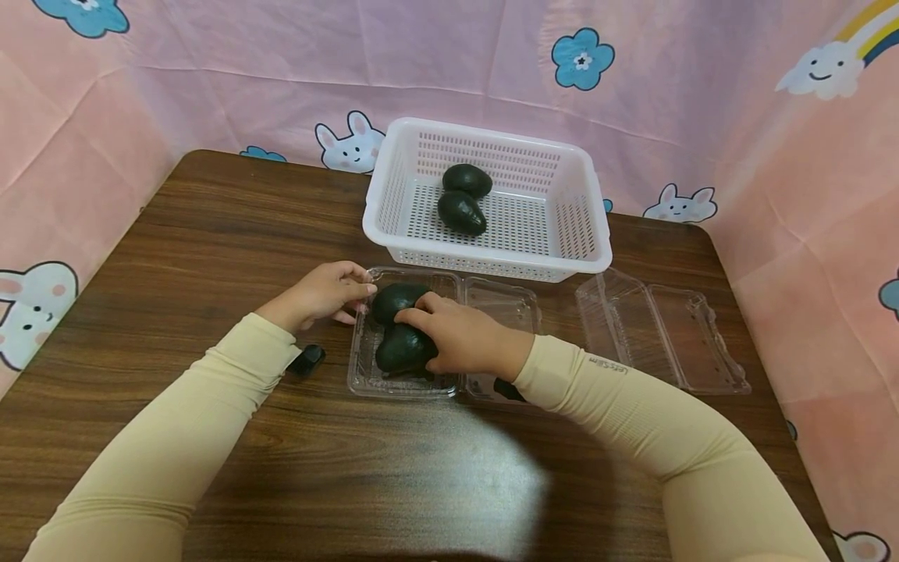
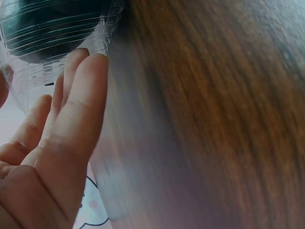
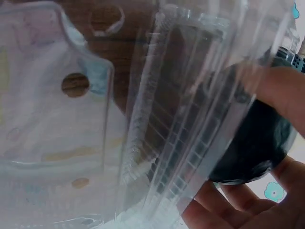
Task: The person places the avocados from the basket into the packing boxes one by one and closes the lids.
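Note:
Two dark green avocados sit in the left half of a clear plastic clamshell box (image 1: pixel 361 378): a far avocado (image 1: pixel 396 300) and a near avocado (image 1: pixel 402 351). My right hand (image 1: pixel 460 334) reaches in from the right and grips the near avocado, its fingertips lying between the two fruits. In the right wrist view, fingers curl around a dark avocado (image 3: pixel 257 143) beyond the clear plastic. At the box's far left edge, my left hand (image 1: pixel 326 295) touches the wall with extended fingers (image 2: pixel 78 105); the left wrist view shows them outside the ridged plastic.
Behind the box stands a white perforated basket (image 1: pixel 492 261) with two more avocados (image 1: pixel 463 199) inside. Another open clear clamshell (image 1: pixel 691 336) lies to the right. Small black devices show under both wrists. Printed fabric (image 1: pixel 449 62) encloses the wooden table (image 1: pixel 295 468).

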Available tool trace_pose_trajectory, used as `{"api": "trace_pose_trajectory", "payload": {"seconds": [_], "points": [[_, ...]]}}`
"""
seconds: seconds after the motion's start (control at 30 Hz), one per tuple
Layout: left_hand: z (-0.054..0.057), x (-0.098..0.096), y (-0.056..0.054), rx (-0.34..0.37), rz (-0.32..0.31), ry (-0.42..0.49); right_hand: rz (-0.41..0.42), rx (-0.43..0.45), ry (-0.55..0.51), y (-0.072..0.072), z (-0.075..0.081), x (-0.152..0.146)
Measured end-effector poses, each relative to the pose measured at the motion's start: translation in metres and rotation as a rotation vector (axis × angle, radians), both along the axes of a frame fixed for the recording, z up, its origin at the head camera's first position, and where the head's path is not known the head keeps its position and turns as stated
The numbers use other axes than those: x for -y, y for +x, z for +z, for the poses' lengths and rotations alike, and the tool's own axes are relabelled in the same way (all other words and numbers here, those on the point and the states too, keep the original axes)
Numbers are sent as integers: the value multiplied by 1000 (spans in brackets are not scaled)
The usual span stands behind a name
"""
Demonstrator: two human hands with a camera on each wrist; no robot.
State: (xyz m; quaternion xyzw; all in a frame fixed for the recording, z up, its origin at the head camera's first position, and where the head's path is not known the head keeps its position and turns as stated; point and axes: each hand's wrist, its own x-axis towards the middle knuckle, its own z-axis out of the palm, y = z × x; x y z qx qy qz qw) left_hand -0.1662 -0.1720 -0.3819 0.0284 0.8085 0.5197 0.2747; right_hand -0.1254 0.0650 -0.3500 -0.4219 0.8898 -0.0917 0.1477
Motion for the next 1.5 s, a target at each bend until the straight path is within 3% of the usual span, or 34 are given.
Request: {"api": "trace_pose_trajectory", "payload": {"seconds": [0.87, 1.5], "points": [[2, -1, 0, 14, 5, -8, 11, -35, 100, 6, -7, 8], [1, 1, 1, -1, -13, -5, 17, -111, 144, 10, -7, 9]]}}
